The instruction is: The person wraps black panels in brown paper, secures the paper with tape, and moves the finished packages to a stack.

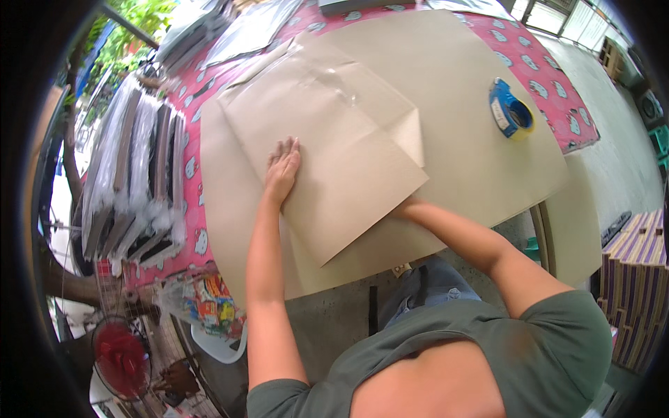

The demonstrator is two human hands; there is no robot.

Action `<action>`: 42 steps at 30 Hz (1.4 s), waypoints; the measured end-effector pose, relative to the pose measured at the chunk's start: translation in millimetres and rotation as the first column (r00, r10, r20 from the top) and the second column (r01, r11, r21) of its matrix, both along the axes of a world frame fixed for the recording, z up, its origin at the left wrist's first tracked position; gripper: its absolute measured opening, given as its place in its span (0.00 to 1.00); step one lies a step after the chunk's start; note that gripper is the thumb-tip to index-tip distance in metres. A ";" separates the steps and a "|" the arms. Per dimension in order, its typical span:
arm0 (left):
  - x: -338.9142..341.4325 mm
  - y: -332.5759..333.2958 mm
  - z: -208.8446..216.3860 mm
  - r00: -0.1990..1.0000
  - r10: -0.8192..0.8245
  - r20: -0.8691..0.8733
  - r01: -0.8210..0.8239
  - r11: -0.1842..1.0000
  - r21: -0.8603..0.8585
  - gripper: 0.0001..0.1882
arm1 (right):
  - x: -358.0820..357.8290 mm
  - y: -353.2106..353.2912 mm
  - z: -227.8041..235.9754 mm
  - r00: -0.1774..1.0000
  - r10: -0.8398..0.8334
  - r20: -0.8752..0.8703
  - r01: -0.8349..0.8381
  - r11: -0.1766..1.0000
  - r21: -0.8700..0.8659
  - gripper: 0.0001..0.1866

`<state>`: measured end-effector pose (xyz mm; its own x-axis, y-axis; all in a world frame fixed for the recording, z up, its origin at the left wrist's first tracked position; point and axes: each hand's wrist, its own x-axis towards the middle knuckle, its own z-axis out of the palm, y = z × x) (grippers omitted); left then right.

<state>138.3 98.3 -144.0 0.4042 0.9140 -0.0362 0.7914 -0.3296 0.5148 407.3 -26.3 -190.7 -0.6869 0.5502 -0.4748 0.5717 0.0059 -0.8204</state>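
A folded piece of brown kraft paper (348, 160), shaped like a large envelope, lies at an angle on a wide brown sheet (460, 76). Shiny clear tape shows near its far end. My left hand (283, 168) rests flat on the upper layer, fingers stretched out towards the far side. Under that layer's near right edge goes my right hand (407, 207); its fingers are hidden beneath the paper. Right of the folded paper, a roll of clear tape in a blue holder (511, 111) sits on the wide sheet.
A pink patterned cloth (557, 87) covers the table. Plastic-wrapped stacks of flat panels (132, 174) stand at the left, with more wrapped flat packs (251, 31) at the far edge. Bundled cardboard (634, 279) is at the right. A bag of colourful packets (209, 303) hangs below left.
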 end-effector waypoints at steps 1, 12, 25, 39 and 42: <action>-15.0 -6.1 -1.5 0.989 -0.061 0.137 0.067 0.997 -0.039 0.33 | -20.8 -16.2 -0.3 0.995 -0.034 -0.096 0.034 0.999 0.005 0.39; -46.8 -71.0 -22.9 0.972 -0.230 -0.050 0.235 0.943 0.236 0.42 | -47.2 13.3 9.9 0.861 -0.349 -0.371 0.498 0.422 0.758 0.16; -5.4 -87.9 -32.3 0.716 0.633 -0.295 -0.625 0.769 0.133 0.49 | 161.3 123.6 15.0 0.639 -0.716 0.281 0.199 0.507 0.839 0.35; 49.9 -211.5 -19.7 -0.002 0.759 0.652 -0.425 0.589 -0.687 0.26 | 165.4 17.4 47.3 0.500 -0.818 -0.284 0.839 0.539 -0.076 0.23; 18.4 -152.6 -0.3 -0.183 0.838 0.513 -0.284 0.454 -0.844 0.22 | 153.7 94.0 59.8 0.482 -0.867 -0.122 0.835 0.497 -0.236 0.23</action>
